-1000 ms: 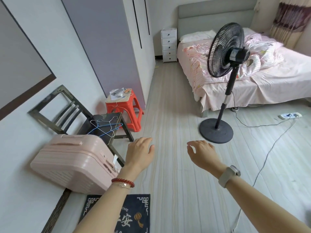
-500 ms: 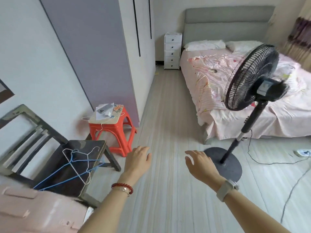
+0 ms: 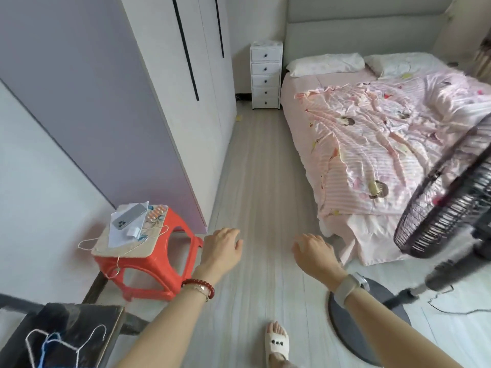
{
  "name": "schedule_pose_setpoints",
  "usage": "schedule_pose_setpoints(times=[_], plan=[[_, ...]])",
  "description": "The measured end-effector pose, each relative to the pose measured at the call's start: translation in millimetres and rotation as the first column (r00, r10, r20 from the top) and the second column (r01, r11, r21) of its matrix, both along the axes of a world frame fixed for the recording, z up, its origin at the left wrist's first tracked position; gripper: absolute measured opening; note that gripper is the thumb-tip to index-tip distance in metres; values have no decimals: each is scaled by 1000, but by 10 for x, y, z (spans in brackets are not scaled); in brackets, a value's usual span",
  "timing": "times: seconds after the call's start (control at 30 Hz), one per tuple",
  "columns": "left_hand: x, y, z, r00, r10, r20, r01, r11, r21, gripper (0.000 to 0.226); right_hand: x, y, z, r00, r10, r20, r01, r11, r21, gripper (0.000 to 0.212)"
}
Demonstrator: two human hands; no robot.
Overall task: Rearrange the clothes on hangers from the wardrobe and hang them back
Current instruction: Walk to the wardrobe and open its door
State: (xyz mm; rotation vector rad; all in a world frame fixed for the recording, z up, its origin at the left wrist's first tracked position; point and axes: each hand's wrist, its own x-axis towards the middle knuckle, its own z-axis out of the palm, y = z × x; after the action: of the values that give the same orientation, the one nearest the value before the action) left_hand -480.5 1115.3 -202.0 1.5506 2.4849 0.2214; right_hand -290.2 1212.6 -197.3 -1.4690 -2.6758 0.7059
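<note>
While both arms reach out over the pale wood floor (image 3: 255, 181), the fingers hang loose and a little bent, and they hold nothing. The left hand (image 3: 221, 247) has a red bead bracelet (image 3: 198, 284) on its wrist and floats just beside the red stool (image 3: 148, 264). The right hand (image 3: 316, 252) wears a grey watch (image 3: 348, 286) and floats above the round base of the fan (image 3: 449, 208). One foot in a white slipper (image 3: 276, 342) stands below.

On the stool lie a phone (image 3: 130, 215), some paper, a strip of pills (image 3: 156, 213) and a thin white wire hanger (image 3: 119, 248). More wire hangers (image 3: 53, 343), white and blue, lie on the dark chair (image 3: 79, 322) at the bottom left. The wardrobe (image 3: 164, 83) stands shut on the left, well apart from both hands. Past it stand a small white drawer chest (image 3: 265, 78) and a bed (image 3: 385, 134) with a pink blanket.
</note>
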Motion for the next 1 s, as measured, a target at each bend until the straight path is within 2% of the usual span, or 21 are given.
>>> schedule_pose_setpoints(times=[0.2, 0.27, 0.37, 0.5, 0.67, 0.83, 1.0], plan=[[-863, 1542, 384, 998, 56, -23, -53, 989, 135, 35, -1068, 1568, 175, 999, 34, -10, -33, 998, 59, 18], [-1128, 1843, 324, 996, 91, -11, -90, 990, 107, 34, -1406, 1918, 171, 998, 68, -9, -67, 996, 64, 26], [-1561, 2275, 131, 990, 142, 4, -142, 990, 20, 33, -1830, 2446, 77, 993, 120, -9, -119, 990, 71, 22], [-2159, 3036, -25, 992, 121, -25, -121, 992, -34, 34, -2334, 3267, -110, 994, 112, 2, -112, 993, 33, 27], [-3046, 4318, 67, 996, 83, 25, -84, 995, 48, 36, -3182, 4436, -6, 998, 67, -17, -67, 998, 0, 26], [-3898, 5555, 419, 996, 83, 18, -85, 986, 145, 35, -4015, 5526, 326, 995, 75, -61, -70, 995, 71, 32], [-4457, 6377, 461, 995, 100, 18, -101, 980, 171, 31, -4597, 6385, 322, 993, 94, -71, -89, 994, 68, 22]])
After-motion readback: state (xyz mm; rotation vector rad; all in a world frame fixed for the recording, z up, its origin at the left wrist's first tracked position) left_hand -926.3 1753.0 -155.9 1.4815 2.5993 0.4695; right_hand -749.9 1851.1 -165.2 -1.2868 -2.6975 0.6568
